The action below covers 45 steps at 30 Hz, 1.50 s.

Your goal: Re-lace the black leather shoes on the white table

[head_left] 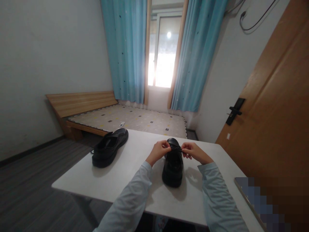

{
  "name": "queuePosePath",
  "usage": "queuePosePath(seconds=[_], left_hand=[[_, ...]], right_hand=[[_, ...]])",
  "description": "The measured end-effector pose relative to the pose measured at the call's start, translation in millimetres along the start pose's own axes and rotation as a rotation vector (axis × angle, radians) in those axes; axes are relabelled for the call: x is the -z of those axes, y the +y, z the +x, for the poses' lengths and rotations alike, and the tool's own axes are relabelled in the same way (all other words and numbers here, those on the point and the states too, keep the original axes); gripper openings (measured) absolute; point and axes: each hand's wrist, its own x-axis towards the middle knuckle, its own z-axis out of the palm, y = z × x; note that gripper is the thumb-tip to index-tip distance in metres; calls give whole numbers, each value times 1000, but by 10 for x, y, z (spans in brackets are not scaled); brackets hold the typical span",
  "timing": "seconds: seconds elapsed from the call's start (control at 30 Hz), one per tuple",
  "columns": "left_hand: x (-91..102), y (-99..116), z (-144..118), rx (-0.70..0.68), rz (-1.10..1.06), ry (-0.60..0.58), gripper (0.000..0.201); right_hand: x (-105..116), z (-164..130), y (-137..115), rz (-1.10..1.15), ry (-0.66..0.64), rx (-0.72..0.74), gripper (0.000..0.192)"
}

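Sleeves: pale blue fabric sleeves (130, 199) reach from the near edge toward the black glossy leather shoe (173, 167) on the white rectangular table (135, 180).
Shoe look: chunky sole, rounded toe, dark lace (175, 148) across the top.
Left hand (158, 150): fingers pinched closed on the lace, at the shoe's left side.
Right hand (191, 150): fingers pinched closed on the lace, at the shoe's right side.
Hidden: knot details too small to make out; fingertips partly cover the lace.
Axis: shoe runs lengthwise away from the camera, toe pointing to the far table edge.
Second black leather shoe (109, 147): well left of the held shoe, angled.
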Motion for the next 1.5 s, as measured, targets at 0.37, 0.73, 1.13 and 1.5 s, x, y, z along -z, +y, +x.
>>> queuePosePath(seconds=[0.37, 0.73, 1.13, 1.5], left_hand=[[84, 8, -17, -7, 12, -28, 10], [119, -61, -10, 12, 107, -67, 16], [155, -37, -22, 52, 271, -70, 19], [171, -82, -24, 72, 339, -81, 22]], right_hand=[[39, -4, 32, -27, -34, -8, 10], [81, 3, 124, -56, -101, -17, 6], [93, -7, 139, -137, -150, -26, 12], [107, -12, 159, -176, -179, -43, 13]])
